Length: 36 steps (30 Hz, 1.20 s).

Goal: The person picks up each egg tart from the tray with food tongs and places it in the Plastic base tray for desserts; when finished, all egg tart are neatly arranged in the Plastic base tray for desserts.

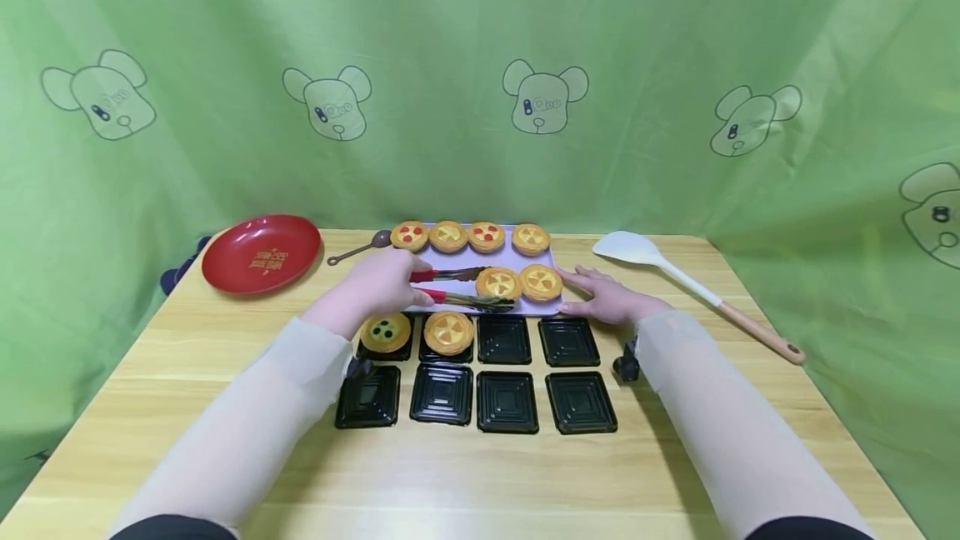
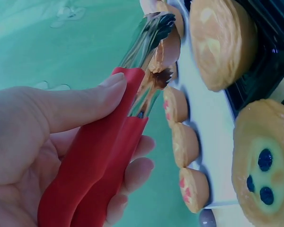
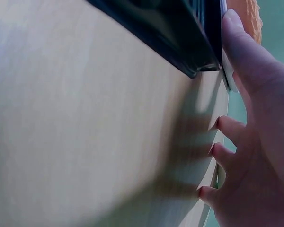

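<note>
My left hand grips red-handled tongs, thumb on one handle and fingers around the other. In the head view the tongs' spread tips lie on either side of a yellow-topped tart on the lilac tray; whether they touch it, I cannot tell. A second yellow-topped tart sits just right of it. At the tray's right edge rests my right hand, fingers spread and thumb against the edge. Along the tray's back stands a row of tarts, including a red-dotted tart.
Two rows of square black plastic trays lie in front. A dark-dotted tart and a yellow-topped tart sit on two of them. A red plate and a brown spoon lie left, a white spatula right.
</note>
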Available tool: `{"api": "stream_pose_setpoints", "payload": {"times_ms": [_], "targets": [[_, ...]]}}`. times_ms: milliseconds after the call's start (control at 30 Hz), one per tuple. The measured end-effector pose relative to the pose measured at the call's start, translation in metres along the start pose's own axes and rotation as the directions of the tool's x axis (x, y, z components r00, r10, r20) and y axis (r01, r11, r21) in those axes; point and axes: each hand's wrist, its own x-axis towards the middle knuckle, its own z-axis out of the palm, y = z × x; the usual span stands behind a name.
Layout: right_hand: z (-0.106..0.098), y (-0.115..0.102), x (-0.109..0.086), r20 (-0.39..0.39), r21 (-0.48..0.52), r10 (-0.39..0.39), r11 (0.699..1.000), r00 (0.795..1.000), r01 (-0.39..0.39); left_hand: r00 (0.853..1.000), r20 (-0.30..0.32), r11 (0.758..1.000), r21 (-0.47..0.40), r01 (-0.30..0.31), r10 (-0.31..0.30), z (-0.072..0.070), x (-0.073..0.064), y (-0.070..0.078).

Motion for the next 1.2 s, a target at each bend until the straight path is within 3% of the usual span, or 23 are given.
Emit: {"api": "stream_pose_setpoints", "payload": {"times_ms": [233, 433, 800, 1200], "targets": [[-0.001, 0.000, 0.000, -0.003, 0.001, -0.006, 1.000, 1.000, 0.006, 0.999, 0.040, 0.998, -0.045, -0.033, 0.035, -0.005, -0.020, 0.011], [0.000, 0.001, -0.001, -0.009, 0.005, 0.001, 1.000, 1.000, -0.001, 0.995, 0.063, 0.997, -0.017, -0.076, 0.077, -0.004, -0.030, 0.019], [0.002, 0.002, 0.000, -0.014, 0.004, -0.007, 1.000, 1.000, 0.007, 0.995, 0.081, 0.997, 0.031, -0.065, 0.062, 0.010, -0.033, 0.019], [0.001, 0.001, 0.001, -0.009, -0.007, -0.005, 1.000, 1.000, 0.005, 0.994, 0.078, 0.995, 0.067, -0.075, 0.070, 0.013, -0.033, 0.020]]}}
